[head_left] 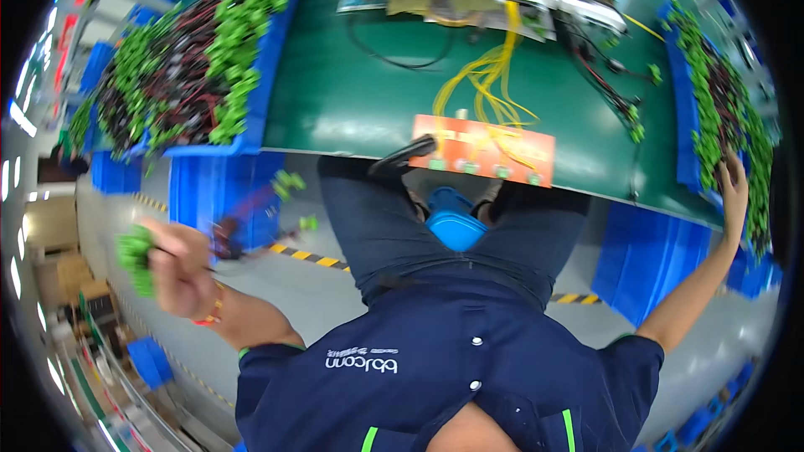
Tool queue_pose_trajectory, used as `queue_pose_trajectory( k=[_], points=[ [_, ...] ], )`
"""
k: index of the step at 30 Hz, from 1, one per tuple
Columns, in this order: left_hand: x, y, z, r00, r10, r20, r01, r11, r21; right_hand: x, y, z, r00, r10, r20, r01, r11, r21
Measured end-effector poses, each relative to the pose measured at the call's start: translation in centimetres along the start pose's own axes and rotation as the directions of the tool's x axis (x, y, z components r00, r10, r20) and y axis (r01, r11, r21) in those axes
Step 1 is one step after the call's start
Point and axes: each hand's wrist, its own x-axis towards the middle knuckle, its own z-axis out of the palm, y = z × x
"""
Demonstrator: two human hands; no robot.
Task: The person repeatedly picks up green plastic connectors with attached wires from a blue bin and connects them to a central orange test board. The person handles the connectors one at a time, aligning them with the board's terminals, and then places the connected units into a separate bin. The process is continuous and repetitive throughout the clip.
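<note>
Left of the worktop (335,100), the left hand (180,272) clutches green plugs (134,255); their loose wires (224,238) could snag the blue bin (191,188) if swung. The right hand (734,188), at the tray (685,113): grip unclear.

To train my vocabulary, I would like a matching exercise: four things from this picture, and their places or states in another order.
1. Left hand
2. Right hand
3. Orange board
4. Yellow wires

A. at the green table's near edge
B. fanned out toward the board
C. gripping green connectors
D. at the blue bin on the right

Pairs: 1-C, 2-D, 3-A, 4-B
</note>
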Motion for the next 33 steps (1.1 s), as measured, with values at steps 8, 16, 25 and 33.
queue_pose_trajectory(
  k=[8, 16, 25, 33],
  points=[
    [18.3, 1.7, -6.9, 0.817, 0.555, 0.159, -0.374, 0.298, 0.878, 4.3, -0.2, 1.9, 0.835, 0.091, -0.542, 0.044, 0.972, 0.232],
    [25.1, -14.1, -12.0, 0.97, -0.034, 0.242, -0.237, 0.111, 0.965, -2.4, -11.5, -1.3, 0.317, -0.492, -0.811, 0.148, 0.87, -0.47],
    [22.0, -9.4, -10.2, 0.974, -0.186, 0.13, -0.089, 0.217, 0.972, -17.5, -25.4, 19.4, 0.951, -0.296, 0.089, 0.287, 0.952, 0.102],
    [12.6, -8.8, 1.5, 0.904, 0.352, 0.24, -0.331, 0.223, 0.917, -21.9, -28.0, 32.1, 0.852, -0.178, 0.491, -0.156, 0.81, 0.565]
  ],
)
